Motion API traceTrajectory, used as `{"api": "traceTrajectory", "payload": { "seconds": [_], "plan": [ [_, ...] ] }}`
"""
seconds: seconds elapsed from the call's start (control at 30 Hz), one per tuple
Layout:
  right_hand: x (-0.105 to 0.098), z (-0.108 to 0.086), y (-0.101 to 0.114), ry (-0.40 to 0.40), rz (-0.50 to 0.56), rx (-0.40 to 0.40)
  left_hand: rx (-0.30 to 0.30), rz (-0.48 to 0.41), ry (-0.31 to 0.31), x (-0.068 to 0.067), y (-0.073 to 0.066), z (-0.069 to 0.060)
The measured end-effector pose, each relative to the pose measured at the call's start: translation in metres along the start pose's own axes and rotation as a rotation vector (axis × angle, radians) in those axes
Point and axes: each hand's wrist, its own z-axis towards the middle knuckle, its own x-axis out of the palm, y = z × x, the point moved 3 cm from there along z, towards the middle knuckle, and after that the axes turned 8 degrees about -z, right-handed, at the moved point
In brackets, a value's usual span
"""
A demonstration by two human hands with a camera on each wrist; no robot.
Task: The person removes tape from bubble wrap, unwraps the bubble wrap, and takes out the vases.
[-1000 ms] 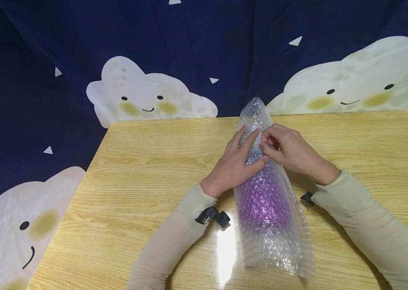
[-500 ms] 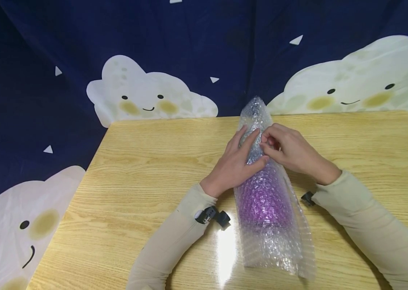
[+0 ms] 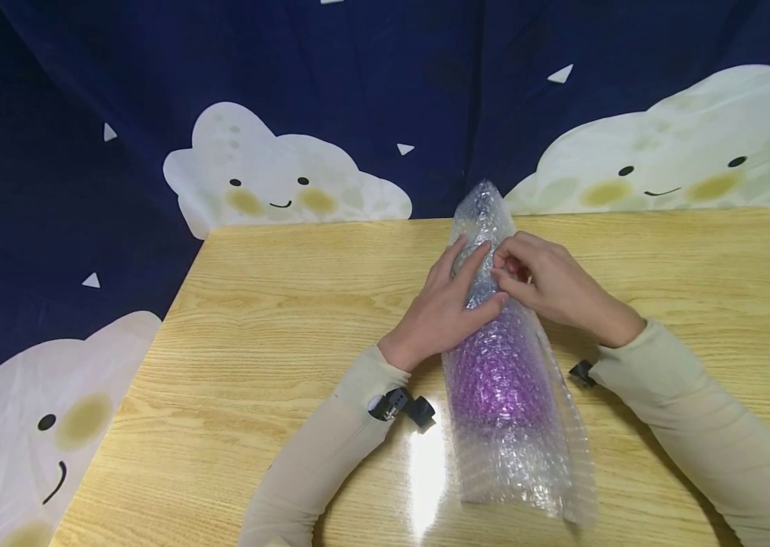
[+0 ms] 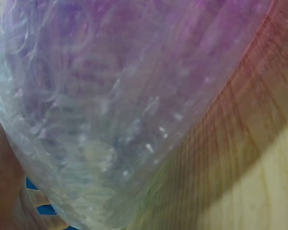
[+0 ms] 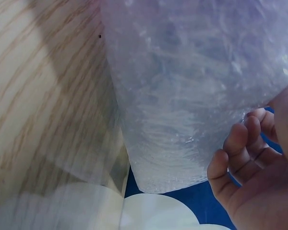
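A long bubble-wrap bundle (image 3: pixel 518 467) lies on the table, narrowing toward the far edge. Through the plastic shows a purple thing (image 3: pixel 500 384), its kind blurred by the bubbles. My left hand (image 3: pixel 441 315) rests on the upper part of the bundle with fingers spread and fairly straight. Beside it, my right hand (image 3: pixel 556 285) pinches the wrap between thumb and index finger; its other fingers are curled, as the right wrist view shows in the fingers (image 5: pixel 237 139). Bubble wrap (image 4: pixel 110 120) fills much of the left wrist view, with part of the left hand at the left edge.
The wooden table (image 3: pixel 289 319) stretches to both sides of the bundle. Behind it hangs a dark blue cloth (image 3: pixel 330 68) printed with smiling clouds. Each sleeve carries a small black wrist camera, one being the left camera (image 3: pixel 402 408).
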Motion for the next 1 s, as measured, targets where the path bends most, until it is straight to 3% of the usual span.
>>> {"api": "traceTrajectory", "payload": {
  "seconds": [1.0],
  "plan": [
    [0.0004, -0.0013, -0.0014, -0.009, 0.023, -0.005, -0.005, 0.003, 0.005, 0.0005, 0.0004, 0.0001]
  ]
}}
